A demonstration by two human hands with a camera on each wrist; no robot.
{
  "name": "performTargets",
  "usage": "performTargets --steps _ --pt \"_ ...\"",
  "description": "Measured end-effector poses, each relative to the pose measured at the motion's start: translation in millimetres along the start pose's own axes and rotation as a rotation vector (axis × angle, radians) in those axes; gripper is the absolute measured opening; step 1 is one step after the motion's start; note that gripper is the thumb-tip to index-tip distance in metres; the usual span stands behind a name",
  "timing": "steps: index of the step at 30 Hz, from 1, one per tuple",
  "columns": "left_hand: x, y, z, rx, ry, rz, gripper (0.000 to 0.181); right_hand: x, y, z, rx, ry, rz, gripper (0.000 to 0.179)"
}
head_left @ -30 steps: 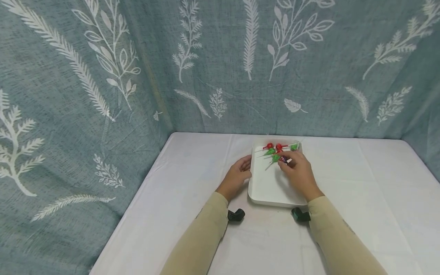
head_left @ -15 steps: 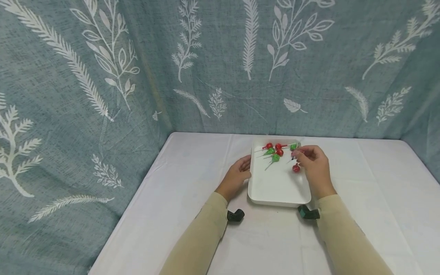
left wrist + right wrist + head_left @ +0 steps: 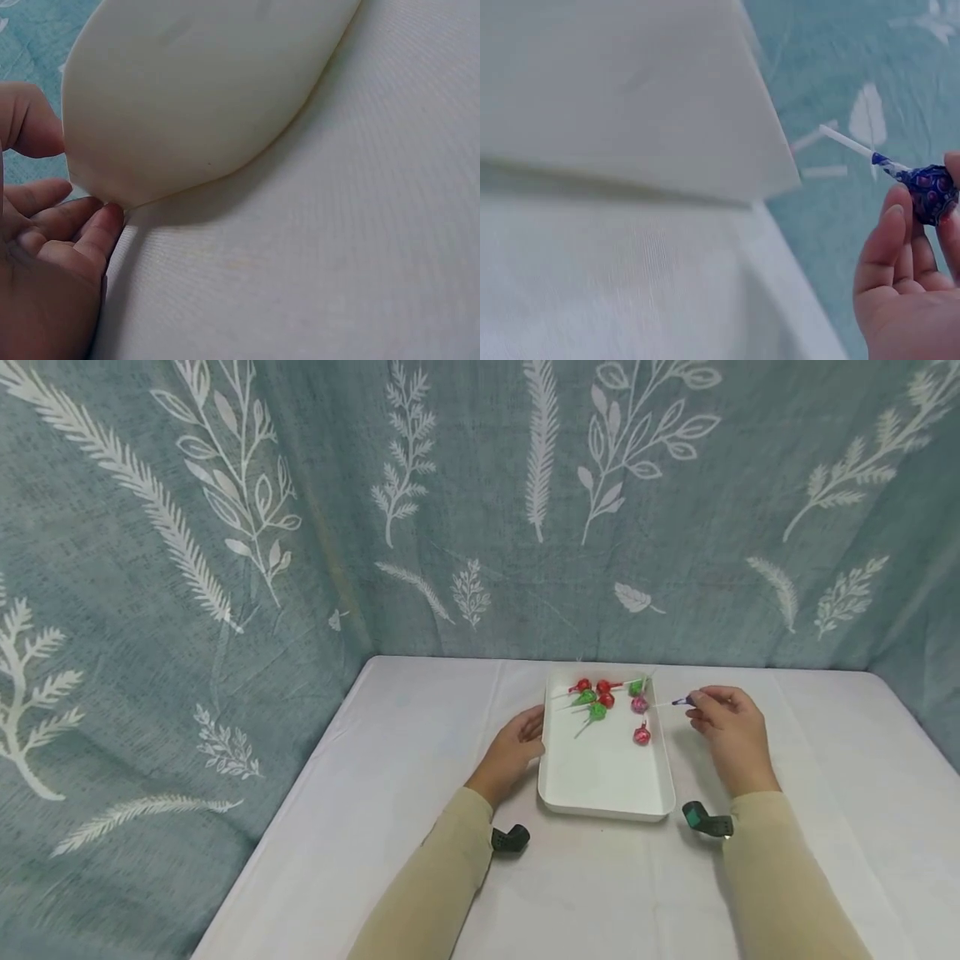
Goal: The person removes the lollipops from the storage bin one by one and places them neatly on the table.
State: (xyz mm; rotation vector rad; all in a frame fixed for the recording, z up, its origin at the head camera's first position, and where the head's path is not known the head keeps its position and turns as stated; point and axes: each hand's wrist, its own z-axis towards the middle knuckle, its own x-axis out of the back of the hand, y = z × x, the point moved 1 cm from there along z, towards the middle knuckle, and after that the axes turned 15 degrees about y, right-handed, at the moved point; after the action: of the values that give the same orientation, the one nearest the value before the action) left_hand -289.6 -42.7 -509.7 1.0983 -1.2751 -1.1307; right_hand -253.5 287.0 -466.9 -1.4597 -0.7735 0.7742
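Observation:
My right hand pinches a lollipop in a blue and purple wrapper, just beyond the right side of a white tray. Its white stick points left, toward the tray. On the tray's left side, my left hand holds the edge, the fingertips right at the tray's lower edge in the left wrist view. Inside the tray, red lollipops and green lollipops lie grouped toward the back. A pink lollipop and a pinkish-red lollipop lie along the right side.
A white cloth covers the table under the tray. Behind and to the left hangs a blue-green curtain with white leaf prints. Each wrist wears a small dark device, such as the right wrist's camera.
My right hand has moved right from over the lollipops to outside the tray, with the blue and purple lollipop. The pink and pinkish-red lollipops now show at the tray's right. The left hand stays put.

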Motion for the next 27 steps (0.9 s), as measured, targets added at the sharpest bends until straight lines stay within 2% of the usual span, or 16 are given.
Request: performTargets --steps 6,16,19,23,27 --pt "-0.2 -4.3 -7.0 0.021 -0.004 0.016 0.077 17.8 16.4 7.1 -0.145 -0.02 0.185 0.028" --pt "0.3 -7.2 -8.4 0.001 -0.011 -0.013 0.077 26.1 21.4 11.7 -0.194 -0.002 0.29 0.035" --pt "0.9 -5.6 -7.6 -0.001 -0.014 -0.015 0.076 26.9 20.5 15.1 -0.183 -0.014 0.281 0.033" --pt "1.8 -1.4 -5.7 -0.008 -0.008 -0.006 0.077 28.0 17.5 23.6 -0.125 -0.029 0.145 0.026" --pt "1.6 1.6 -3.6 -0.019 -0.011 -0.009 0.077 36.8 20.2 32.5 -0.084 0.002 0.086 0.021"
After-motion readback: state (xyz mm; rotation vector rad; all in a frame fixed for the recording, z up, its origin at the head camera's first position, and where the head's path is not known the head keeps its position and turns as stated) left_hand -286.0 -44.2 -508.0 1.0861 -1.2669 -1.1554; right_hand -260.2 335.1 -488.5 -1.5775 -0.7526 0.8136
